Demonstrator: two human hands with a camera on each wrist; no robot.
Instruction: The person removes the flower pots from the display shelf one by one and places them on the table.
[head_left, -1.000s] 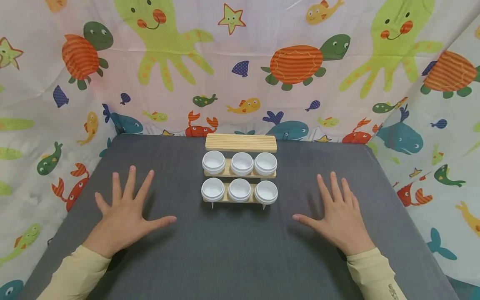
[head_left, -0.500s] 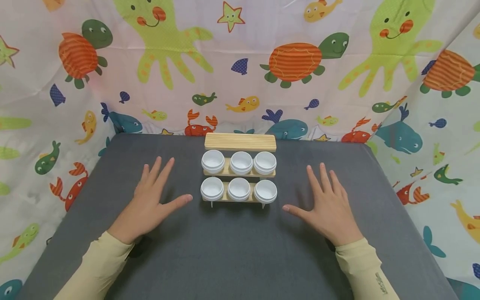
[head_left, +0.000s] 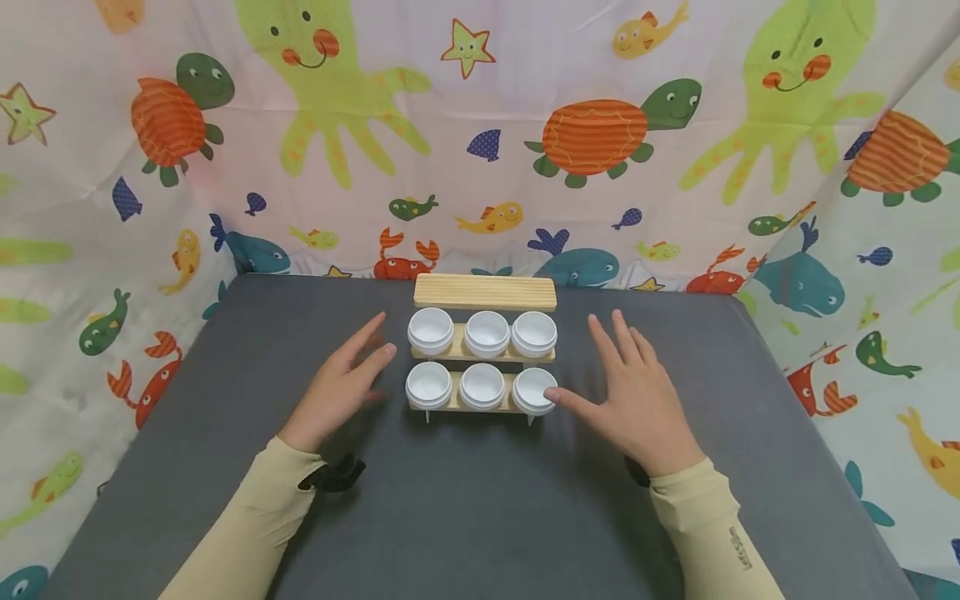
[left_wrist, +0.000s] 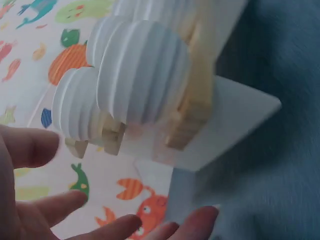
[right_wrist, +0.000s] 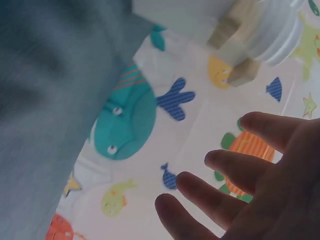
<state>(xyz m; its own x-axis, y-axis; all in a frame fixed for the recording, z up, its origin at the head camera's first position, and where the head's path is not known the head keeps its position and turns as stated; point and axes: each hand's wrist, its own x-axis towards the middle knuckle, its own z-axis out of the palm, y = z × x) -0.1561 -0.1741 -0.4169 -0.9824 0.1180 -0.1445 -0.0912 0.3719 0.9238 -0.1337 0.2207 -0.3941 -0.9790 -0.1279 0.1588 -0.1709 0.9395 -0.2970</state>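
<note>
A small tiered stand with wooden shelves (head_left: 484, 293) and pale side panels (left_wrist: 235, 115) stands on the grey table. White round cups (head_left: 487, 334) with ribbed sides sit in two rows on its lower shelves; the top shelf bears nothing. My left hand (head_left: 337, 392) hovers just left of the stand, fingers apart and holding nothing. To the right is my right hand (head_left: 637, 400), its fingers spread and nothing in them. Its thumb overlaps the front right cup (head_left: 533, 392) in the head view; whether they touch I cannot tell.
The grey cloth (head_left: 465, 517) covers the table. A white curtain (head_left: 442, 125) printed with sea animals hangs behind and along both sides. A black strap (head_left: 333, 473) shows at my left wrist.
Both hands have moved inward toward the stand, the left one further. The left fingers have drawn closer together and turned toward the cups. The stand and cups have stayed in place.
</note>
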